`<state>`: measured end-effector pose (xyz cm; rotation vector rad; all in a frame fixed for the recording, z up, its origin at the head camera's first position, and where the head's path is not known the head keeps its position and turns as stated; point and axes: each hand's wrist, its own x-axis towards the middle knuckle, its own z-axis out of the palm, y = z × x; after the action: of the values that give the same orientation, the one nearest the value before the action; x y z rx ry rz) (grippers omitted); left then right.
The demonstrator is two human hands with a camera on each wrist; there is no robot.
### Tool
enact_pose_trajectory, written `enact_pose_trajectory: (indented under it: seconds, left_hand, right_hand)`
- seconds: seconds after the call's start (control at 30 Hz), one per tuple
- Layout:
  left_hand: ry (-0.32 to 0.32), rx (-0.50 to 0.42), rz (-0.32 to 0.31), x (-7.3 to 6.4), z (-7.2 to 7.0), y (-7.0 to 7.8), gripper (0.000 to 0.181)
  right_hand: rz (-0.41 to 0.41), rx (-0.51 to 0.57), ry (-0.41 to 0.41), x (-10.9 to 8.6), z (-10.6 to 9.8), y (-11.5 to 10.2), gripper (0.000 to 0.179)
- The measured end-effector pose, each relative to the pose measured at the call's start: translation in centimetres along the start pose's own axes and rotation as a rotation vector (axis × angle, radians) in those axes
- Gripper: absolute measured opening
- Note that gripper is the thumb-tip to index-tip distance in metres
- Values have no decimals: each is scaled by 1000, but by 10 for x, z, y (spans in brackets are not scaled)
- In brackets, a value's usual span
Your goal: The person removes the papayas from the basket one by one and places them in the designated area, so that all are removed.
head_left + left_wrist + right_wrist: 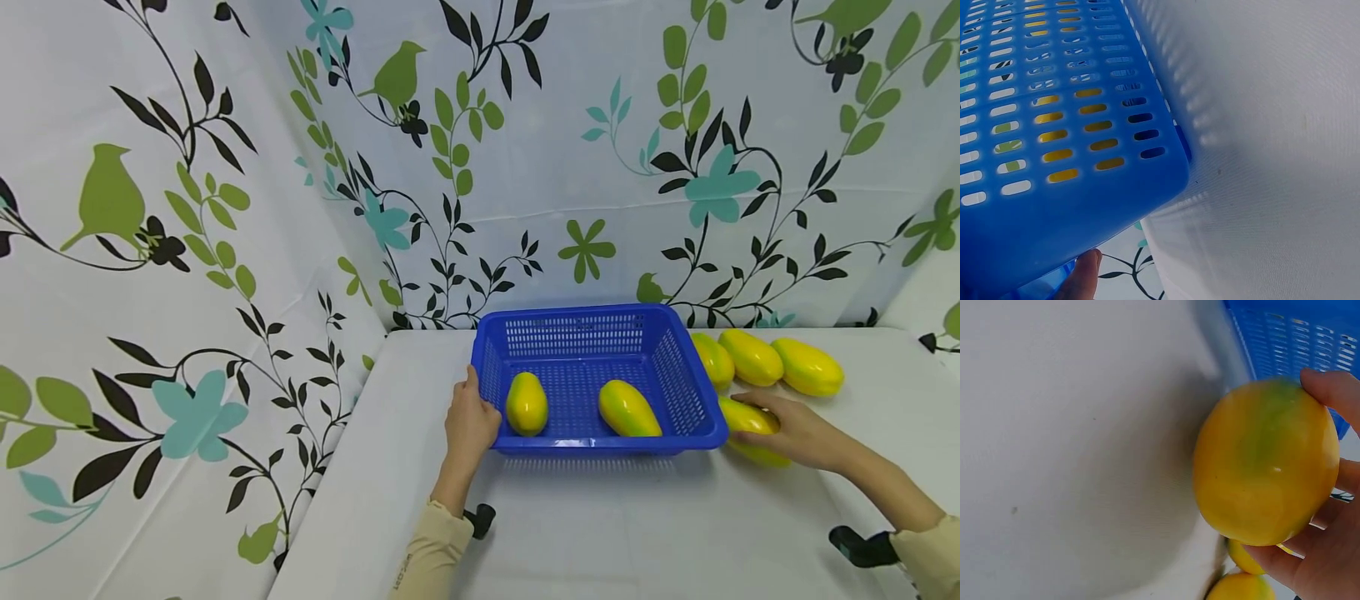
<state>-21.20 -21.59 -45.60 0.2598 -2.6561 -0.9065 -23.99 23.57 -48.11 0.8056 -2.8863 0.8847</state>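
A blue plastic basket [600,445] with slotted walls stands on the white table, and two yellow-green mangoes [527,405] lie apart inside it. My left hand [471,421] grips the basket's left rim; in the left wrist view a fingertip [1088,265] shows at the rim beside the slotted wall. Just outside the basket's right wall, my right hand [798,429] holds a mango [1266,462], thumb on one side and fingers on the other. Part of that mango is hidden behind the fingers in the head view.
Three more mangoes [808,367] lie in a row on the table [585,533], behind the right hand and beside the basket's back right corner. A patterned cloth [525,183] with birds and leaves hangs behind the table and along its left side.
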Motion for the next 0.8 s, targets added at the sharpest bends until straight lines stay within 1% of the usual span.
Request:
enact_pose_trajectory:
  seconds: [0.1, 0.2, 0.3, 0.37, 0.43, 0.53, 0.63, 0.8]
  left_hand:
    - [6, -10, 12, -1, -1, 0, 66]
    - [13, -16, 26, -1, -2, 1, 66]
    - [18, -19, 31, -2, -3, 1, 65]
    - [13, -23, 26, -1, -3, 0, 66]
    - [6, -21, 19, -1, -3, 0, 66]
    - [-1, -21, 11, 0, -2, 0, 66]
    - [-3, -19, 11, 0, -2, -1, 66]
    - [-9, -18, 15, 0, -1, -2, 66]
  right_hand:
    - [40, 8, -46, 1, 3, -1, 57]
    - [54, 17, -73, 2, 3, -1, 57]
    - [47, 11, -76, 3, 2, -2, 57]
    - [26, 21, -71, 5, 0, -3, 56]
    - [14, 40, -68, 8, -4, -4, 56]
    - [23, 61, -70, 14, -14, -8, 57]
    - [43, 48, -73, 21, -24, -15, 59]
    - [42, 24, -68, 34, -41, -29, 57]
